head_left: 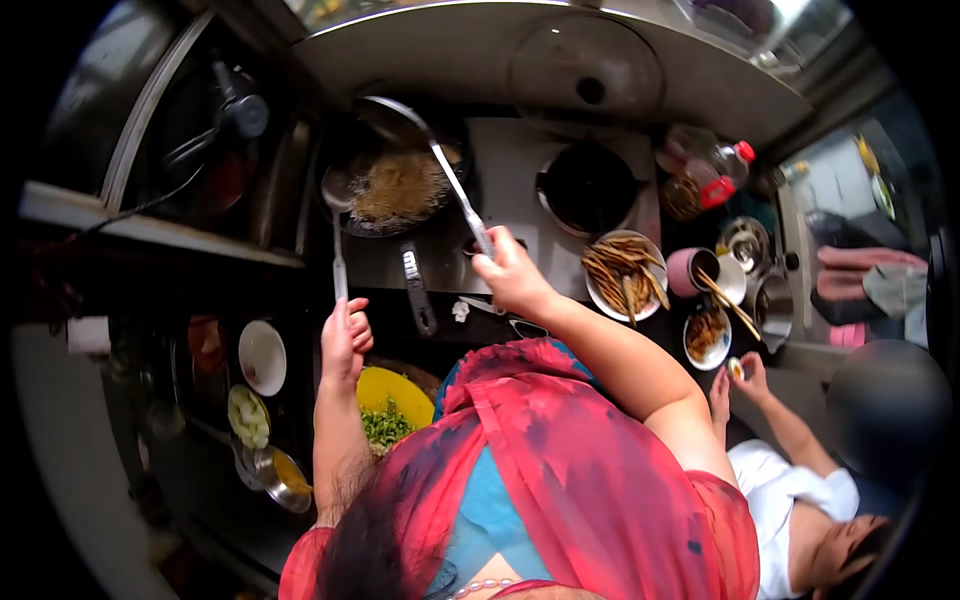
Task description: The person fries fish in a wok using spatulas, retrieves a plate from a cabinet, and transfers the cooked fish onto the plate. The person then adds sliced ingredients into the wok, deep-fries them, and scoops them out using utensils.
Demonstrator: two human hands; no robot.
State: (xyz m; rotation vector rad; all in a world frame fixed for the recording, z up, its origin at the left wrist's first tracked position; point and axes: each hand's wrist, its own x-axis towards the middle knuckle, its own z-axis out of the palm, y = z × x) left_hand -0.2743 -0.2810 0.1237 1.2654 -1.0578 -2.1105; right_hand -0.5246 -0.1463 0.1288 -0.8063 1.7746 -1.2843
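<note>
Frothing brown food [402,190] bubbles in a dark wok [455,215] on the stove's left side. My left hand [347,338] is closed around the handle of a metal ladle [339,262], whose bowl rests at the wok's left edge. In my right hand [515,273] is the handle of a long metal skimmer [452,172]. Its wide round head is raised over the far part of the wok; its inner surface is hard to make out. The wok's black handle [418,290] points toward me, between my hands.
A glass lid [545,85] leans behind the right burner [590,188]. A bowl of brown strips [628,275], a pink cup [684,272] and bottles [708,160] stand right. Chopped greens [385,428] lie near my left forearm. Another person's hands [750,375] hold something small at right.
</note>
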